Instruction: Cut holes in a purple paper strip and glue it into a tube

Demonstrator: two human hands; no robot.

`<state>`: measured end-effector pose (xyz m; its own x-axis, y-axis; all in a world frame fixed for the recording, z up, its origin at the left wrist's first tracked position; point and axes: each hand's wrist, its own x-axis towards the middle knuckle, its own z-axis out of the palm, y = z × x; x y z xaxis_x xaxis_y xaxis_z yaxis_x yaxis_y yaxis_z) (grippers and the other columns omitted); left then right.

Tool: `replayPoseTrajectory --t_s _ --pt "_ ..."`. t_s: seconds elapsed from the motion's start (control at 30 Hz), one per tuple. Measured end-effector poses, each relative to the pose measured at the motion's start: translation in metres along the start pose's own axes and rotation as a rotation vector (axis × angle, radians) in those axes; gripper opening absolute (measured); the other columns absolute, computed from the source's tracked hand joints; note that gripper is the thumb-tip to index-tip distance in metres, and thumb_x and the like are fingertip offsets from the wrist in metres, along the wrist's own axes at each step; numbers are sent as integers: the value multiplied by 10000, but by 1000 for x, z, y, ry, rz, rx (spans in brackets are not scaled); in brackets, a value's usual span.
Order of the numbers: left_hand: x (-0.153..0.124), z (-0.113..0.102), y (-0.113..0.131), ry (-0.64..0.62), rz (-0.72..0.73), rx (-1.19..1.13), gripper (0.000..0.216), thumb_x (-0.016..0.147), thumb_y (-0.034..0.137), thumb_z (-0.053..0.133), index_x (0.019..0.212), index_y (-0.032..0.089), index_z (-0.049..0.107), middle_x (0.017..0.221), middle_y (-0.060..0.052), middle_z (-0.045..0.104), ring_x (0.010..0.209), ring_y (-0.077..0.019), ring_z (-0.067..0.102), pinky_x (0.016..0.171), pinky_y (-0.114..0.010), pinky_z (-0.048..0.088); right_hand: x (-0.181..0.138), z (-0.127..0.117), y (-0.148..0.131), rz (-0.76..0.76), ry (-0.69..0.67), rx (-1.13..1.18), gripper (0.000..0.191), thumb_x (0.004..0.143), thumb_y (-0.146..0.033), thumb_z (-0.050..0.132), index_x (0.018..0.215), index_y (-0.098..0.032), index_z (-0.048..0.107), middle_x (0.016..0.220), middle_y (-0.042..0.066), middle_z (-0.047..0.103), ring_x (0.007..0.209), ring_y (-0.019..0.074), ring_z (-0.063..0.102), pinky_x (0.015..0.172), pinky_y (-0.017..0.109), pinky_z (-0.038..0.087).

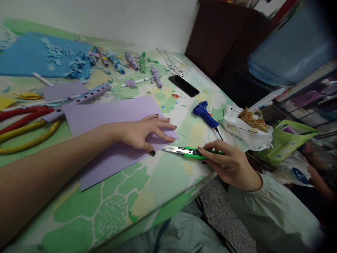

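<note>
My left hand (146, 131) lies flat with fingers spread on a lilac paper sheet (105, 119), pressing its right part onto the green patterned table cover (123, 203). My right hand (229, 163) grips a green utility knife (189, 151) by its handle. The extended blade points left and its tip lies at the sheet's right edge, just below my left fingers.
A blue glue gun (204, 113), a black phone (183, 85) and a plastic bag with food (247, 126) sit to the right. Red and yellow tubes (23, 126), a blue sheet with paper scraps (39, 58) and rolled paper pieces (131, 61) lie left and behind.
</note>
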<state>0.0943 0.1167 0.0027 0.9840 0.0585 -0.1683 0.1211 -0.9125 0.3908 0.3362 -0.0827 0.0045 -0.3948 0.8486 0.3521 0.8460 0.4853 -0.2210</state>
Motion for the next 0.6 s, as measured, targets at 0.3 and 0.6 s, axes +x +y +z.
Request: replayPoseTrajectory --t_s 0.3,0.6 --pt "0 -2 1 -15 3 3 581 794 419 625 1352 338 485 1571 -31 239 1451 -295 101 1142 -556 47 1 0 2 -4 -8 -5 322 888 -122 529 1176 -197 650 1023 138 631 875 221 624 684 352 536" --pt "-1 -2 0 -11 9 -8 588 791 442 622 1354 340 484 1572 -26 236 1451 -299 100 1145 -552 40 4 0 2 -21 -19 16 331 887 -105 516 1177 -198 644 1017 137 628 869 214 616 677 346 528"
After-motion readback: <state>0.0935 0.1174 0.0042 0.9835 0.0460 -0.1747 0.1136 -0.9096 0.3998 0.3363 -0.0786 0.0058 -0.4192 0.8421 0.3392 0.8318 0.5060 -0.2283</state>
